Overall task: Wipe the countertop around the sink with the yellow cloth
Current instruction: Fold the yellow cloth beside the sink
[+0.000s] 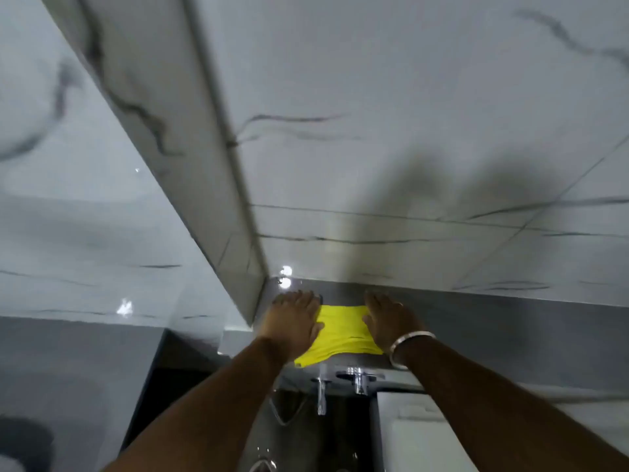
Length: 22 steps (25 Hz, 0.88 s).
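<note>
A yellow cloth [342, 333] lies spread flat on a narrow grey ledge [476, 321] that meets the marble wall. My left hand [294, 318] presses flat on the cloth's left edge, fingers together and pointing at the wall. Over the cloth's right edge my right hand [386, 320] lies flat too, with a metal bangle on its wrist. Both palms rest on the cloth without gripping it. Part of the cloth hangs over the ledge's near edge.
Chrome tap fittings [354, 378] and a hose sit just below the ledge. A white fixture [418, 434] stands at the lower right. A marble column corner [238, 250] juts out right beside my left hand. Marble wall tiles [408, 131] rise behind the ledge.
</note>
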Each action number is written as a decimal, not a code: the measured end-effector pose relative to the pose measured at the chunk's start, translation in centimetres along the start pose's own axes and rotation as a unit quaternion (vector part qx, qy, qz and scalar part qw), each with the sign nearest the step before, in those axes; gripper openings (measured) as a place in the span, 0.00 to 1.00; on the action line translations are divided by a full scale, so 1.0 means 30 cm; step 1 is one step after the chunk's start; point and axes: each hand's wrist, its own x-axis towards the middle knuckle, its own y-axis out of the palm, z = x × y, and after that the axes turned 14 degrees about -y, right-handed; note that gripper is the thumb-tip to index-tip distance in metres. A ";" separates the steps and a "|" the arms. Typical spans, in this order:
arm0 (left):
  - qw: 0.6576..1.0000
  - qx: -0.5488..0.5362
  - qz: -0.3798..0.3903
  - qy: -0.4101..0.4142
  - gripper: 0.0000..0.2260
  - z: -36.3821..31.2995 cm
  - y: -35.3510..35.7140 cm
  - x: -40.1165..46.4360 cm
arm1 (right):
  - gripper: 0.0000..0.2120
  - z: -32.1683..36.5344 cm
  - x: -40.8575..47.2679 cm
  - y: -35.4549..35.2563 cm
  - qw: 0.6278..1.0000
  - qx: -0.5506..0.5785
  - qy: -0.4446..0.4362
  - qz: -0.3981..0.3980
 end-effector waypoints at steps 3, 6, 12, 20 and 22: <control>0.999 -0.032 0.006 -0.043 0.29 0.037 0.083 0.031 | 0.27 0.008 0.075 0.027 0.999 -0.024 -0.006 0.033; 0.994 -0.098 -0.004 -0.049 0.20 0.057 0.102 -0.009 | 0.26 0.031 0.074 0.020 0.997 -0.040 -0.026 0.059; 0.934 -0.296 0.167 -0.105 0.15 0.153 -0.079 -0.182 | 0.18 0.122 -0.007 -0.050 0.985 0.020 -0.116 0.127; 0.877 -0.404 0.082 -0.248 0.11 0.531 -0.322 -0.658 | 0.23 0.572 0.041 -0.193 0.933 0.131 -0.320 0.100; 0.856 -0.423 0.046 -0.294 0.09 0.659 -0.376 -0.764 | 0.19 0.735 0.086 -0.231 0.917 0.160 -0.354 0.090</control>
